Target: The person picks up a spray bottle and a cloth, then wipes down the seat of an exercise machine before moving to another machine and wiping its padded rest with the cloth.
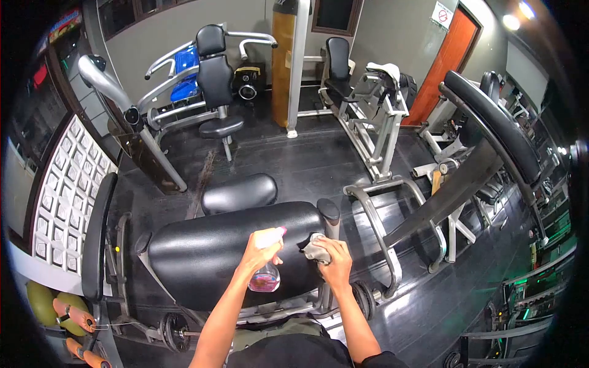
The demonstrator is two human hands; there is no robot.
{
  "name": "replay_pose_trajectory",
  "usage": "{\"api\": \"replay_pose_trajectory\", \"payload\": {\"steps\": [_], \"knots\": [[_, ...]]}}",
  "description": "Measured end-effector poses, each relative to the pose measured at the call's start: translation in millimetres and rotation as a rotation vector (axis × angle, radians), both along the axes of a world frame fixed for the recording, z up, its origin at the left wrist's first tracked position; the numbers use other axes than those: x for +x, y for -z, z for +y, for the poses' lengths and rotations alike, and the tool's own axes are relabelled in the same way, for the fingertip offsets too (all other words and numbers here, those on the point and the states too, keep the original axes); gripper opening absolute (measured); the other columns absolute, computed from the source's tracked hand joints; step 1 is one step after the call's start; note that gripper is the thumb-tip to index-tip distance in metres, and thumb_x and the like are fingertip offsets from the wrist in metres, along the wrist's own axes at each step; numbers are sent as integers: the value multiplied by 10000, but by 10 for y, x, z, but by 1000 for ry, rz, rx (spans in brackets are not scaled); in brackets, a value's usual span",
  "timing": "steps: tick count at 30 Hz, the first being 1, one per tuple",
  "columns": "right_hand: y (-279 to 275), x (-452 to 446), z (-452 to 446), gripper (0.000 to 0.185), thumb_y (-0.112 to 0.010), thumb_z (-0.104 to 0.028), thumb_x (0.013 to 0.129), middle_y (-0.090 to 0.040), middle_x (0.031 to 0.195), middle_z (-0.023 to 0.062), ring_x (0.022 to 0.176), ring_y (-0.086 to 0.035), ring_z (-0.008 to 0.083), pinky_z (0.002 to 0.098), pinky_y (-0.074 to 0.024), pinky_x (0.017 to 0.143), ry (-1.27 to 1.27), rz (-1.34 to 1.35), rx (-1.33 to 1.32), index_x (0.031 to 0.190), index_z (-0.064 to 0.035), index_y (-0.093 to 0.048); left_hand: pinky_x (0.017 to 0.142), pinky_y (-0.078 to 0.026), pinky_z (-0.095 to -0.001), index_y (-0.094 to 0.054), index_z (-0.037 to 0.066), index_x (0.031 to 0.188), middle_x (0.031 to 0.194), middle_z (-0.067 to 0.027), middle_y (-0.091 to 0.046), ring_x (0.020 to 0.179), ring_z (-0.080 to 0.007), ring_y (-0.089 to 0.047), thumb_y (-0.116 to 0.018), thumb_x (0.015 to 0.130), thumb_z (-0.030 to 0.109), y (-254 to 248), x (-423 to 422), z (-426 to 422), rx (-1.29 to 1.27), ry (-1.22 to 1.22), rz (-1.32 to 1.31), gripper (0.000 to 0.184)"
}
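Observation:
My left hand (261, 250) is closed round the neck of a spray bottle (265, 279) with pink liquid low in its clear body. A pink nozzle tip points forward and right above the fingers. Bunched under my right hand (334, 260) is a greyish cloth (317, 248), pressed against the right end of a wide black padded bench (202, 248). The bottle is held above the near middle of that pad. A smaller black pad (240, 193) sits just beyond the bench. Part of the bench surface is hidden by my hands and forearms.
A black-capped grip (328, 210) rises beside the bench's right end. Weight plates (363, 299) flank its lower frame. Farther off stand a seated machine (215, 80), a tan column (283, 67), a grey-framed machine (386, 116) and a slanted black pad (497, 122). A white lattice panel (67, 196) is at left.

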State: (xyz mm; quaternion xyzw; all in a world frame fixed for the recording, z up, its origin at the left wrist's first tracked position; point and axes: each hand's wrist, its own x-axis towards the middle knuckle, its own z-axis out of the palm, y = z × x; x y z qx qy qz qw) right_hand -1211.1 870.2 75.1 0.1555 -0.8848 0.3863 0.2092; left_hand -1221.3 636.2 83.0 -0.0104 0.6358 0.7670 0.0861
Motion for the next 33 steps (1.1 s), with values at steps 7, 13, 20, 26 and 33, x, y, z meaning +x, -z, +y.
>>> {"api": "replay_pose_trajectory", "payload": {"steps": [7, 13, 20, 26, 33], "knots": [[-213, -407, -228, 501, -684, 85, 629, -722, 1131, 34, 1036, -639, 288, 375, -512, 930, 82, 16, -69, 1076, -138, -732, 476, -561, -300, -628, -20, 865, 706, -38, -609, 484, -122, -615, -722, 899, 133, -186, 9, 50, -77, -53, -49, 182], [-54, -71, -292, 518, -721, 83, 596, -716, 1152, 11, 1061, -623, 270, 374, -520, 924, -12, 3, 6, 1055, -157, -747, 445, -529, -289, -663, -36, 906, 732, -65, -644, 472, -144, -629, -682, 932, 156, -54, -26, 21, -56, -101, -33, 195], [-63, 24, -17, 614, -757, 81, 549, -706, 1163, -29, 1026, -635, 249, 355, -548, 880, -68, -21, 123, 1095, -199, -733, 452, -524, -294, -681, -56, 1007, 806, -110, -674, 477, -175, -636, -669, 944, 185, -5, -9, -20, 31, -80, -80, 249], [-202, -412, -345, 467, -702, 93, 638, -721, 1108, 62, 1039, -641, 299, 386, -511, 926, 48, 2, -41, 1060, -105, -728, 454, -544, -324, -652, -68, 1183, 835, -122, -666, 485, -193, -635, -660, 935, 138, -44, 143, -119, 128, -195, -89, 322], [-161, -76, -362, 590, -743, 91, 573, -706, 1165, -17, 1014, -618, 252, 361, -526, 912, -192, -20, 76, 1086, -201, -735, 449, -528, -296, -690, -57, 1033, 784, -97, -657, 487, -172, -629, -657, 942, 156, -273, 340, -442, -81, -235, -156, 234]]}}
